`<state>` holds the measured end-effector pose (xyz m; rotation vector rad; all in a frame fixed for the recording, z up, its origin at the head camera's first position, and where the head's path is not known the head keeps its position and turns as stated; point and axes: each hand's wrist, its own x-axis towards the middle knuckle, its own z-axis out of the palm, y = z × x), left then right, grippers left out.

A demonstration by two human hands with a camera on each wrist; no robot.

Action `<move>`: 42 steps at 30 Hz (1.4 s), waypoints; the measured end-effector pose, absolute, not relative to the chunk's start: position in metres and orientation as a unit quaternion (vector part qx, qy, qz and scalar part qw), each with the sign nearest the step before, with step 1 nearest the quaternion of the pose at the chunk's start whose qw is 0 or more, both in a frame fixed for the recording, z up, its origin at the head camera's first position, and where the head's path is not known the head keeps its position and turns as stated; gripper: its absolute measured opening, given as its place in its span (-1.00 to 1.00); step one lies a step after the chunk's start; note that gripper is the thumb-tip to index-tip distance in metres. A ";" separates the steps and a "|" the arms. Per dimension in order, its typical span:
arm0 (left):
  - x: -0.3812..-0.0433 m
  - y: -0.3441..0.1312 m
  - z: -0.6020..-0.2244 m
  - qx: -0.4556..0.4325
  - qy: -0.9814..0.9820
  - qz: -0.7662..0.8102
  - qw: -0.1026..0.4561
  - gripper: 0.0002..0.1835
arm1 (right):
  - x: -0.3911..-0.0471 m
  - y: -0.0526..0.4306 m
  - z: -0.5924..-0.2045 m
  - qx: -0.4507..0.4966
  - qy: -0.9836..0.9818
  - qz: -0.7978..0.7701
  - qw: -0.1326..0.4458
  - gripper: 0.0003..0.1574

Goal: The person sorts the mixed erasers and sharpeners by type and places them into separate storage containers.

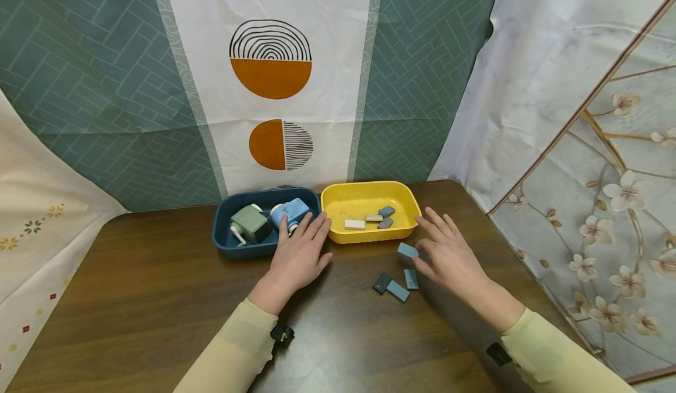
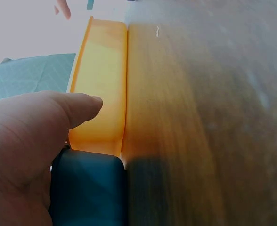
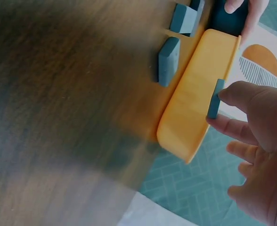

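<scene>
My right hand [image 1: 449, 258] pinches a small blue rectangular block [image 3: 215, 99] between thumb and index finger, close to the near right corner of the yellow bin [image 1: 369, 236]; its other fingers are spread. My left hand [image 1: 298, 255] lies with extended fingers over the right end of the dark blue bin [image 1: 232, 251], and its thumb [image 2: 84, 108] points toward the yellow bin in the left wrist view. On the table between the hands are a dark block [image 1: 382, 282] and two blue blocks, one [image 1: 398, 291] right beside it, the other [image 1: 411, 278] nearer my right hand.
Inside the yellow bin are a white block [image 1: 354, 224], a second pale block [image 1: 374, 218] and two blue-grey ones. The dark blue bin holds a green boxy object [image 1: 250, 224] and a light blue one [image 1: 291, 211]. A patterned cloth [image 1: 280, 146] hangs behind the wooden table [image 1: 158, 299].
</scene>
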<state>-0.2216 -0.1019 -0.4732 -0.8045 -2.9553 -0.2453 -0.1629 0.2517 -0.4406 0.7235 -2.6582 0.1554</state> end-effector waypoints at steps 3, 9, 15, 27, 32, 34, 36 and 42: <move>-0.222 -0.102 -0.473 -0.262 -0.961 -0.079 0.035 -0.11 | -0.163 0.250 -0.438 0.255 -0.948 0.056 0.180 -0.73; -0.222 -0.103 -0.473 -0.262 -0.961 -0.083 0.034 -0.11 | -0.165 0.245 -0.433 0.252 -0.950 0.059 0.177 -0.72; -0.223 -0.103 -0.473 -0.260 -0.961 -0.084 0.034 -0.11 | -0.167 0.240 -0.427 0.267 -0.939 0.069 0.206 -0.74; -0.221 -0.102 -0.473 -0.257 -0.963 -0.079 0.033 -0.11 | -0.179 0.231 -0.418 0.270 -0.937 0.064 0.210 -0.74; -0.221 -0.102 -0.474 -0.257 -0.963 -0.077 0.038 -0.11 | -0.186 0.226 -0.415 0.268 -0.938 0.067 0.207 -0.75; -0.221 -0.102 -0.474 -0.256 -0.963 -0.078 0.039 -0.11 | -0.189 0.224 -0.415 0.268 -0.939 0.066 0.206 -0.75; -0.221 -0.101 -0.474 -0.255 -0.963 -0.079 0.038 -0.10 | -0.192 0.223 -0.414 0.265 -0.940 0.066 0.202 -0.75; -0.220 -0.100 -0.473 -0.255 -0.963 -0.082 0.039 -0.10 | -0.199 0.218 -0.412 0.261 -0.943 0.072 0.193 -0.75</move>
